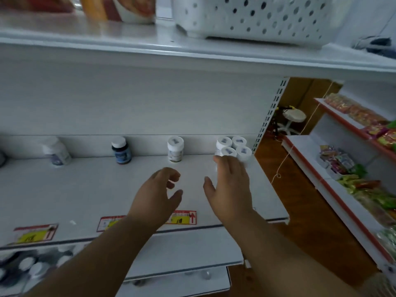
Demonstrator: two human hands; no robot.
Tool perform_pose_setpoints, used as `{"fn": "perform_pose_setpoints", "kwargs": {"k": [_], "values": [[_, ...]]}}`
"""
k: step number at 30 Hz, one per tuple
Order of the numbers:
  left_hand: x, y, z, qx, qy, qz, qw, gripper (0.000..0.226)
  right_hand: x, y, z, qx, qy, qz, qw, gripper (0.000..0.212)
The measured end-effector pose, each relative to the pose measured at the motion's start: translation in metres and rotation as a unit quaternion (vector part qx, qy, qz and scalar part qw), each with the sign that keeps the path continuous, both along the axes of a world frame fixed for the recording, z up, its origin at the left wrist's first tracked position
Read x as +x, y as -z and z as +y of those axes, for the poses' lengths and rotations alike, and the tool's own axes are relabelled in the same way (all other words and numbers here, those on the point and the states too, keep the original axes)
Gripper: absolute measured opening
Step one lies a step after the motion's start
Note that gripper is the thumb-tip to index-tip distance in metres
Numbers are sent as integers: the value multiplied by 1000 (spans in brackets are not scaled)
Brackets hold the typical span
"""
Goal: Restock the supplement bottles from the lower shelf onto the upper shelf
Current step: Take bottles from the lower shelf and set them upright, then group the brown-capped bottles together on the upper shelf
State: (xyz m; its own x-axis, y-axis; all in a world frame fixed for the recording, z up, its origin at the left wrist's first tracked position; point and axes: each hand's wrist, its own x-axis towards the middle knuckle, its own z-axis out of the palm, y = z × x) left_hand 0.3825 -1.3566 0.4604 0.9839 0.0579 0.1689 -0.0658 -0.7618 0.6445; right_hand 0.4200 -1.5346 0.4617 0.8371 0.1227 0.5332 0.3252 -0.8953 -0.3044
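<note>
A white basket (252, 16) with round holes sits on the top shelf (107, 37), beside blurred orange packages (120, 7); nothing can be seen inside it. To the right, across a wooden floor (300, 189), a red-edged rack (334, 189) carries snack packets (364, 116), and a white stool (293, 118) stands further back. Price tags (36, 233) line the front edge of the middle shelf (85, 189). Along its back wall stand upright bottles: a white bottle (56, 152) at left, a dark bottle (121, 150), a single white-capped bottle (175, 149), and a cluster (234, 146) of four white-capped bottles touching one another in the right corner, caps up. The right hand (230, 189) reaches toward the cluster with fingers straight and together, fingertips just at its front bottle, gripping nothing. The left hand (159, 194) hovers over bare shelf, fingers loosely curled, empty. Below, the lower shelf (182, 254) shows blurred bottle caps (32, 266) at left.
</note>
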Motion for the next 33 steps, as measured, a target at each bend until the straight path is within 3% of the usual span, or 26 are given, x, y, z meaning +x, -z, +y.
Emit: {"fn": "perform_pose_setpoints", "kwargs": {"k": [4,8,16,21,25,33], "values": [[-59,-9,81,63,-33,-27,997,37,-35,-6,83,-3,-87,-21,996,51],[-130,-7,189,91,-113,-29,989,38,-79,5,206,2,-211,18,977,50],[-271,3,364,152,-308,23,939,42,-171,10,425,-7,-432,66,899,49],[-313,24,435,97,-401,34,910,50,-198,23,528,-9,-536,103,838,45],[-338,36,491,109,-463,76,876,47,-208,36,610,-21,-599,124,791,47],[-390,53,611,78,-562,100,817,44,-247,61,768,-53,-656,189,729,47]]}}
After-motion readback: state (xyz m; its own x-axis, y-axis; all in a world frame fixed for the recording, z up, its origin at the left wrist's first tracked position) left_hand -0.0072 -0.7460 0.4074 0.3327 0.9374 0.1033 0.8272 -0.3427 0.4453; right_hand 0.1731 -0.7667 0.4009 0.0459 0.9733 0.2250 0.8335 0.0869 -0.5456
